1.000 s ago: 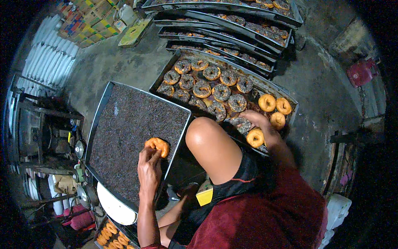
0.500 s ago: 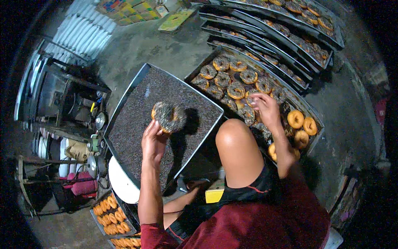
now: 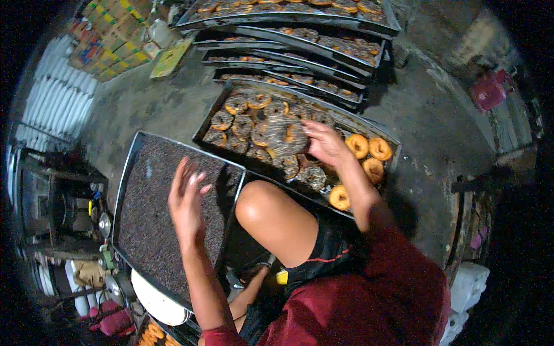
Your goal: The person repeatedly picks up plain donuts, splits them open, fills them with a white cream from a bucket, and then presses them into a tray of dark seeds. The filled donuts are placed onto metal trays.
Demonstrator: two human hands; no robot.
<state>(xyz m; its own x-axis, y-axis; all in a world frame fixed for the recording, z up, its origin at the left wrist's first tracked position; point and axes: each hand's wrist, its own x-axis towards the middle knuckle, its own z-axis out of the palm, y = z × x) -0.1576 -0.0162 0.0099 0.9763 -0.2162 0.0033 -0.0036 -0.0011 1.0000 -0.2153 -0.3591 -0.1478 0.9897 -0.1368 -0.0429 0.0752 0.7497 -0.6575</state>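
My right hand (image 3: 326, 145) grips a donut (image 3: 272, 130) coated in dark sprinkles, slightly blurred, over a metal baking tray (image 3: 341, 120). Rows of sprinkle-topped donuts (image 3: 236, 104) lie in that tray below it. Several plain golden donuts (image 3: 380, 149) sit at its right end, close to my right forearm. My left hand (image 3: 187, 205) is raised with spread fingers and holds nothing. Beneath it is a square metal tray (image 3: 126, 184) filled with dark chocolate sprinkles (image 3: 156, 230).
Several stacked trays (image 3: 288, 16) of coated donuts stand beyond the donut tray. A white rounded object (image 3: 158, 303) pokes out under the sprinkle tray, beside golden pastries (image 3: 153, 333) at the lower left. My bent knee (image 3: 259, 202) rises between the trays. A pink gas cylinder (image 3: 490, 89) stands far right.
The coated donut has passed from my left hand to my right, moving from above the sprinkles to above the donut tray. My left hand has opened. The view has swung right.
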